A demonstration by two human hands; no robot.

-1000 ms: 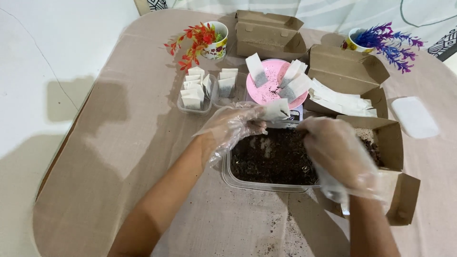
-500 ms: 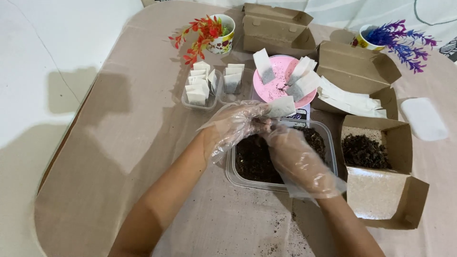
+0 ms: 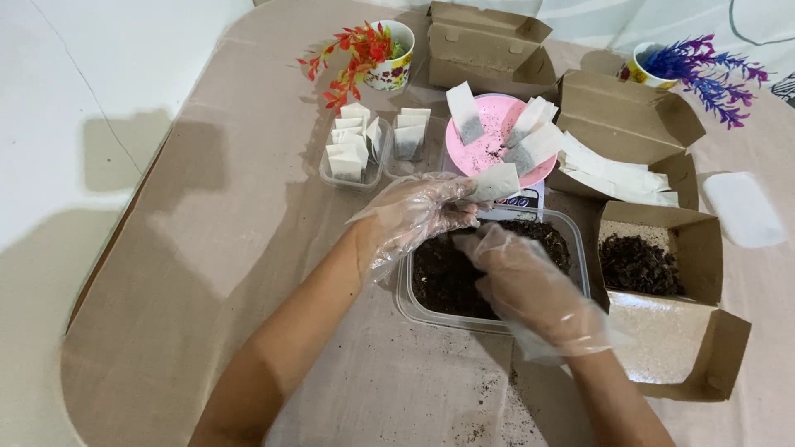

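Both hands wear loose clear plastic gloves. My left hand (image 3: 418, 217) holds a small white paper sachet (image 3: 495, 182) by its lower edge, just above the far rim of a clear plastic tub (image 3: 404, 291) of dark loose material. My right hand (image 3: 530, 285) is over the tub with its fingers bunched and pointing toward the sachet; whether it pinches any material I cannot tell. Behind the sachet, a pink bowl (image 3: 490, 132) holds several filled sachets and sits on a small scale (image 3: 523, 201).
Two clear trays (image 3: 354, 153) of filled sachets stand left of the pink bowl. Open cardboard boxes hold flat white sachets (image 3: 617, 175) and dark material (image 3: 639, 265). Two cups with artificial plants, red (image 3: 364, 54) and purple (image 3: 696, 66), stand at the back. Dark crumbs lie near the table's front edge.
My right hand has come from the cardboard box on the right to the tub's middle, close to the sachet. My left hand has stayed at the tub's far rim with the sachet.
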